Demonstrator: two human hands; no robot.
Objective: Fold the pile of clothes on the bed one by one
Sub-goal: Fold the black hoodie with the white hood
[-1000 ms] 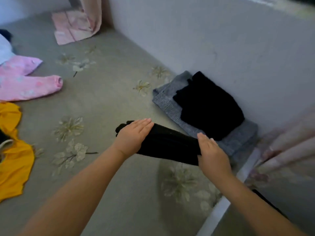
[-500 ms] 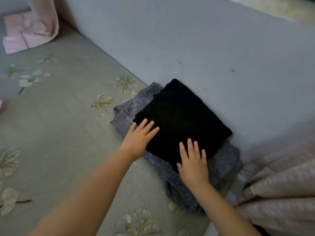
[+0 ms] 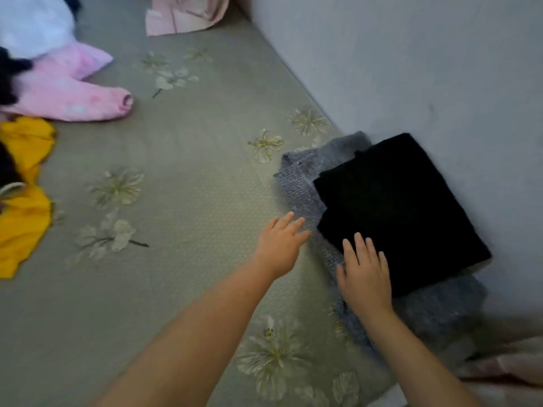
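You are laying your right hand (image 3: pixel 364 274) flat on the near edge of the folded black cloth (image 3: pixel 393 207), with your fingers straight and spread, holding nothing. Your left hand (image 3: pixel 280 245) is reaching out with loose, straight fingers too, its tips touching the left edge of the folded grey cloth (image 3: pixel 299 183); it is holding nothing. The black cloth is sitting on top of the grey one, and both are lying on the bed (image 3: pixel 182 183) right up against the wall (image 3: pixel 411 69), so the stack is tight on that side. To the left of the stack, a wide stretch of flowered sheet is lying open. Far over at the left edge, the unfolded pile is waiting: a pink garment (image 3: pixel 67 92), a yellow garment (image 3: pixel 23 224) and a white garment (image 3: pixel 32 22). A pink cloth (image 3: pixel 182 16) is lying at the top by the wall.
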